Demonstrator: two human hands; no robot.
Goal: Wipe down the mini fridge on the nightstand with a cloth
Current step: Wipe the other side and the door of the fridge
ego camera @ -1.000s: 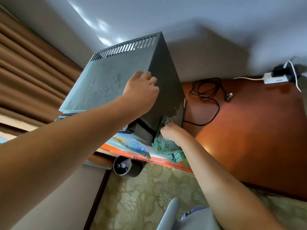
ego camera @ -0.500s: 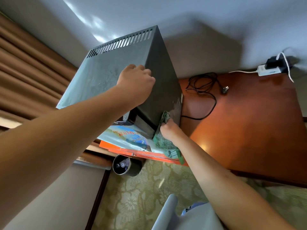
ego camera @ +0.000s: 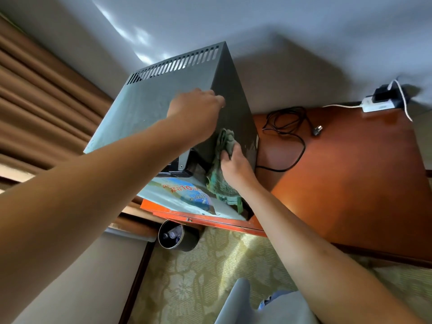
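Observation:
The grey mini fridge (ego camera: 149, 106) stands on the reddish wooden nightstand (ego camera: 350, 178), its dusty top slotted along the back edge. My left hand (ego camera: 196, 111) presses down on the top near its right edge, fingers curled over the corner. My right hand (ego camera: 233, 160) grips a green cloth (ego camera: 222, 174) and holds it flat against the fridge's dark right side wall, low down. The cloth's loose end hangs toward the nightstand's front edge. A printed sheet (ego camera: 184, 195) lies under the fridge's front.
A black power cord (ego camera: 292, 134) with its plug lies coiled on the nightstand right of the fridge. A white power strip (ego camera: 376, 105) sits at the back right. A dark round bin (ego camera: 177, 237) stands on the patterned carpet below. Brown curtains (ego camera: 42, 113) hang at left.
My right hand has slid the cloth upward along the fridge's right side wall. My left hand stays on the top by the right edge.

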